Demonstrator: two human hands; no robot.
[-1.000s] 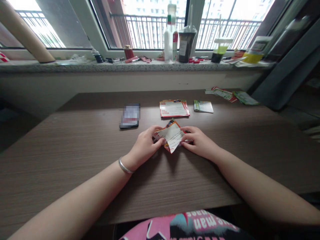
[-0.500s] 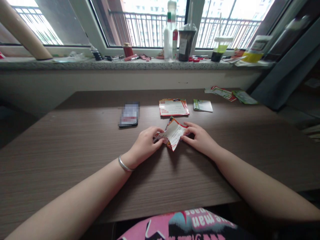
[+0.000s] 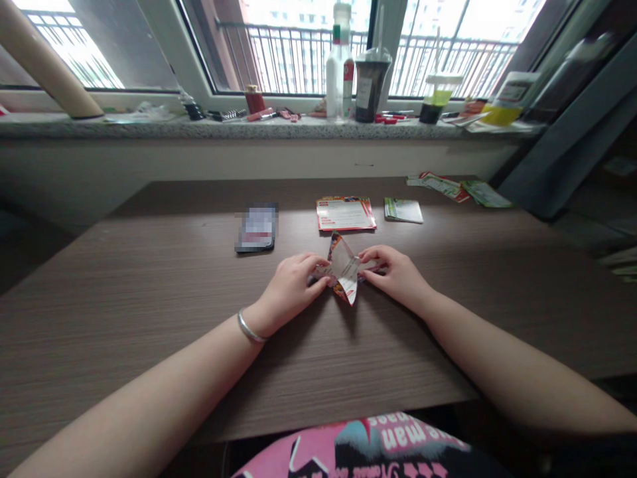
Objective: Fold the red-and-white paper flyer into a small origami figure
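A folded sheet of printed paper (image 3: 344,269), white inside with red and dark coloured edges, is held just above the table between both hands. Its middle stands up in points at the far and near ends. My left hand (image 3: 300,277) pinches its left side between thumb and fingers. On the opposite side, my right hand (image 3: 391,269) pinches the right part the same way. Part of the paper is hidden behind the fingers. Just beyond lies a stack of white cards with red edges (image 3: 347,214).
Left of the stack lies a phone-like dark object (image 3: 257,228), its face blurred. To the right are a smaller green-white stack (image 3: 403,210) and loose coloured leaflets (image 3: 444,186). Bottles (image 3: 336,79), a lidded cup (image 3: 372,86) and small items stand on the stone windowsill (image 3: 298,129).
The right side of the paper has been pinched inward, so the sheet is narrower with sharper points. My right hand has shifted slightly left and now grips a folded part.
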